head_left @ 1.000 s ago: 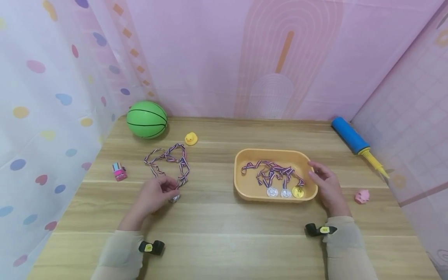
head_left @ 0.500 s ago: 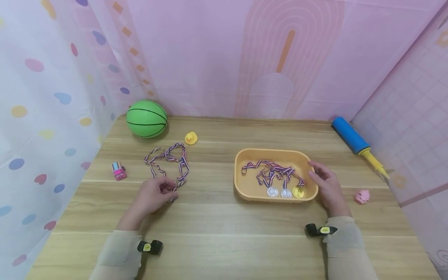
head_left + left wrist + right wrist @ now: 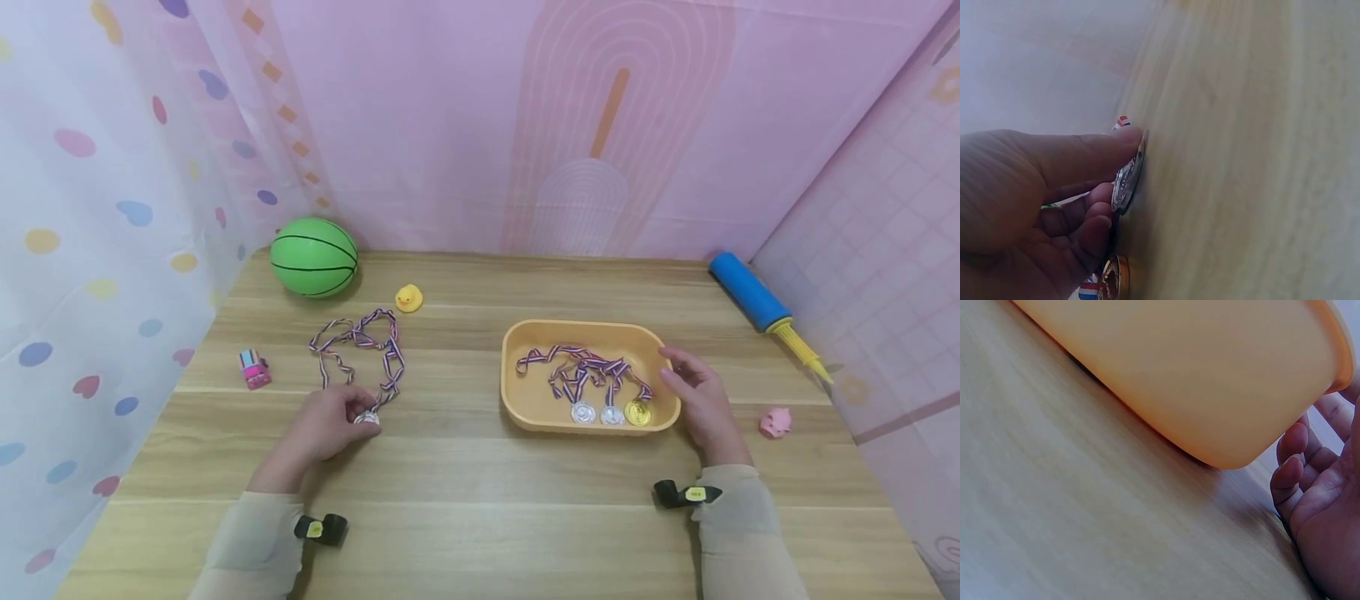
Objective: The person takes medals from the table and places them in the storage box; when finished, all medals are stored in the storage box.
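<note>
My left hand (image 3: 326, 425) — thumb and curled fingers pinch round silver medal (image 3: 367, 418), edge-on against light wooden tabletop (image 3: 465, 483); its red-white-blue striped ribbon (image 3: 360, 346) loops away toward green ball (image 3: 313, 256). Left wrist view: second, gold-coloured medal (image 3: 1114, 278) lies just below my fingers (image 3: 1094, 228). My right hand (image 3: 697, 396) — fingers loosely curled, against right rim of shallow orange plastic tray (image 3: 525, 400); whether they grip it I cannot tell. Tray holds three ribboned medals, two silver, one gold.
</note>
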Demonstrator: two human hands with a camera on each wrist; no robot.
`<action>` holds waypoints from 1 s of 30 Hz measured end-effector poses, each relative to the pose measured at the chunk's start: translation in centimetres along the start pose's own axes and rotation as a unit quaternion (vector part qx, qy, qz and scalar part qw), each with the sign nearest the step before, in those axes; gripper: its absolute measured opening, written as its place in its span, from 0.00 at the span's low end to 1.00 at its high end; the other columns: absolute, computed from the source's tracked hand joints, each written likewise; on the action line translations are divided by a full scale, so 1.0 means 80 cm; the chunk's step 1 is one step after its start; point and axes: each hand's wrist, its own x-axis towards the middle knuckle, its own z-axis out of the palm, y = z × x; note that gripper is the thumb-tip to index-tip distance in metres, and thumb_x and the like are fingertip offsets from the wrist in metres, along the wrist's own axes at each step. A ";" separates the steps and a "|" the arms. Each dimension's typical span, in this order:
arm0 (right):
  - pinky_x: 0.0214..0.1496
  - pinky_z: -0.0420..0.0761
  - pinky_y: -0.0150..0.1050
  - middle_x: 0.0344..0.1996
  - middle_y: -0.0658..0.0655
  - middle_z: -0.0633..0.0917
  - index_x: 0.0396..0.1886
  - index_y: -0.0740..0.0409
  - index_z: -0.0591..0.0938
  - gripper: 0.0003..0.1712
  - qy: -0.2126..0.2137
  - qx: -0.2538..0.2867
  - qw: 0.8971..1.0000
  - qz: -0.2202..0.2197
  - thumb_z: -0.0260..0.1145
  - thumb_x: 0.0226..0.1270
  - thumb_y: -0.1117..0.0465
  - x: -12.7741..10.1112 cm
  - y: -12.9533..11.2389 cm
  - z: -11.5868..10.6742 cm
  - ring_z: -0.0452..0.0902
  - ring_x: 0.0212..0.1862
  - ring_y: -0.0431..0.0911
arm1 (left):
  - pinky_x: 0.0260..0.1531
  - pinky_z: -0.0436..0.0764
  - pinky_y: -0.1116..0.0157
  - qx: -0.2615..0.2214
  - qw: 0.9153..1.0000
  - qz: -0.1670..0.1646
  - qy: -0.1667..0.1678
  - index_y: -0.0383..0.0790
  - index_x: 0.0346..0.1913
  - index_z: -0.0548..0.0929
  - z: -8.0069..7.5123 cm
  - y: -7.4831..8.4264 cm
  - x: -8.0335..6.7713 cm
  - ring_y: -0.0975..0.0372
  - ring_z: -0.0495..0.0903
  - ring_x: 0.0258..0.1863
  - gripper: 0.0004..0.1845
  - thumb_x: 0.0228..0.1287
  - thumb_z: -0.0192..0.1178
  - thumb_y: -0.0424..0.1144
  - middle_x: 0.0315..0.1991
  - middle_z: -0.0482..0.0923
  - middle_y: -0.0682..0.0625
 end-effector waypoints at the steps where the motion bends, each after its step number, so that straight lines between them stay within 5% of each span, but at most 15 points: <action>1: 0.74 0.47 0.46 0.58 0.45 0.74 0.60 0.58 0.76 0.20 0.000 -0.002 1.000 0.000 0.62 0.69 0.63 0.000 0.000 0.000 0.57 0.69 0.47 | 0.32 0.73 0.62 0.006 1.000 0.000 -0.002 0.38 0.43 0.84 0.000 0.000 0.000 0.59 0.73 0.30 0.18 0.49 0.74 0.41 0.31 0.78 0.52; 7: 0.74 0.45 0.50 0.59 0.45 0.73 0.60 0.57 0.77 0.20 -0.002 -0.003 1.000 -0.001 0.62 0.69 0.63 0.000 0.000 0.000 0.53 0.71 0.50 | 0.36 0.76 0.57 0.031 0.999 0.009 -0.006 0.38 0.42 0.84 -0.002 0.006 0.000 0.59 0.75 0.32 0.17 0.51 0.72 0.43 0.33 0.80 0.51; 15: 0.74 0.44 0.52 0.61 0.47 0.72 0.59 0.57 0.77 0.20 0.001 -0.007 1.000 0.001 0.63 0.68 0.63 0.000 -0.001 0.000 0.51 0.72 0.53 | 0.31 0.71 0.63 0.025 1.000 -0.007 -0.012 0.40 0.41 0.83 -0.001 0.012 0.002 0.59 0.71 0.30 0.16 0.51 0.73 0.41 0.30 0.76 0.52; 30: 0.74 0.47 0.47 0.59 0.46 0.73 0.60 0.57 0.77 0.20 0.001 -0.014 1.000 -0.009 0.62 0.69 0.64 0.001 0.003 -0.001 0.56 0.69 0.49 | 0.30 0.73 0.63 0.003 1.000 0.025 0.013 0.45 0.31 0.82 -0.002 0.019 -0.002 0.62 0.73 0.27 0.04 0.58 0.67 0.39 0.26 0.79 0.55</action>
